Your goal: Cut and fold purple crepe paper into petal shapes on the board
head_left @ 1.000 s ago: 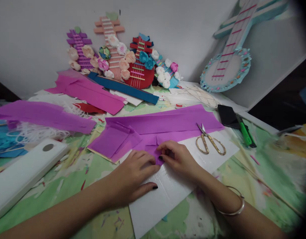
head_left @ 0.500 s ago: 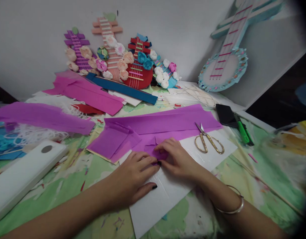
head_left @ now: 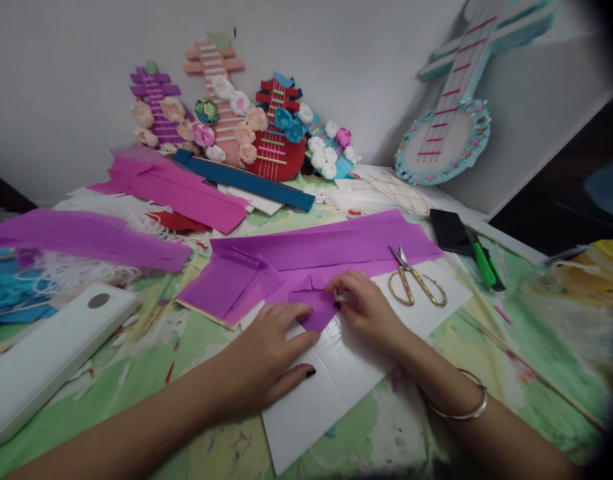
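Observation:
My left hand [head_left: 266, 353] lies flat on a white foam board [head_left: 336, 380], fingers spread, its fingertips pressing the near edge of a small purple crepe paper piece [head_left: 314, 305]. My right hand [head_left: 364, 307] pinches the right side of that same piece, which is folded to a point. The piece belongs to a long purple crepe strip [head_left: 326, 250] stretching across the board. Gold-handled scissors [head_left: 416, 283] rest just right of my right hand. A bangle [head_left: 461, 403] circles my right wrist.
Small flower-decorated paper guitars [head_left: 246, 120] lean on the wall, a large pale blue one [head_left: 451, 120] at right. Pink and purple crepe strips [head_left: 176, 183] lie at left, with white fringe [head_left: 76, 270], a white box [head_left: 41, 360], a black phone [head_left: 451, 230] and a green cutter [head_left: 484, 263].
My right hand has shifted slightly right and up, drawing the purple piece open into a pointed flap. My left hand stays pressed on the board.

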`<action>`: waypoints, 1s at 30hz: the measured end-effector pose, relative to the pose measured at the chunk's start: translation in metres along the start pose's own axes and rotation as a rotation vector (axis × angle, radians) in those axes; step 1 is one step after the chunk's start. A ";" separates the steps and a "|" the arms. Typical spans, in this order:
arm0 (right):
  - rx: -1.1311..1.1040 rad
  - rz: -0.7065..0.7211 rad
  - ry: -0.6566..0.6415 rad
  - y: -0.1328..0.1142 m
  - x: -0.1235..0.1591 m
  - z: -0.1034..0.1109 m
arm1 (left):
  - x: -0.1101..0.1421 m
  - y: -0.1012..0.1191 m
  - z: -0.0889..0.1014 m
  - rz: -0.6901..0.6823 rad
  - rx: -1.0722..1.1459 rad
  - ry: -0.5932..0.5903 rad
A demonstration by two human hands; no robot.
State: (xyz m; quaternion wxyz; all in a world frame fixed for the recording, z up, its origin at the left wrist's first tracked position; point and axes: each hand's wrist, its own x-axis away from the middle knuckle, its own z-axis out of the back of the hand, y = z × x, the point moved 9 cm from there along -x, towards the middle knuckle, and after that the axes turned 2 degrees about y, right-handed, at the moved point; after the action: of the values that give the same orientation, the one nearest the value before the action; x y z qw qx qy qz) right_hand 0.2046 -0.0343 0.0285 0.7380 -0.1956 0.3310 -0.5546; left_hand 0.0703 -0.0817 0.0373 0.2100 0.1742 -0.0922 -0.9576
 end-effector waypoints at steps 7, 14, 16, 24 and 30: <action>0.091 0.006 -0.063 -0.006 0.002 -0.007 | -0.001 -0.001 -0.004 0.030 0.011 -0.026; 0.079 -0.027 -0.056 -0.002 -0.001 -0.007 | -0.001 -0.004 -0.004 0.040 0.037 -0.031; 0.076 -0.034 -0.053 0.000 -0.002 -0.006 | -0.001 -0.004 -0.002 0.038 0.050 -0.028; 0.026 -0.014 -0.016 0.000 -0.004 0.001 | 0.000 -0.001 0.001 0.039 0.071 -0.034; -0.030 0.004 0.006 0.003 -0.002 0.004 | 0.002 -0.002 -0.002 0.041 0.061 -0.048</action>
State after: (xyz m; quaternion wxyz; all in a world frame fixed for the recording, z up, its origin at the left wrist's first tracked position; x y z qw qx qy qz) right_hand 0.2090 -0.0318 0.0300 0.7352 -0.2041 0.3418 -0.5485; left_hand 0.0686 -0.0810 0.0346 0.2217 0.1556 -0.1300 -0.9538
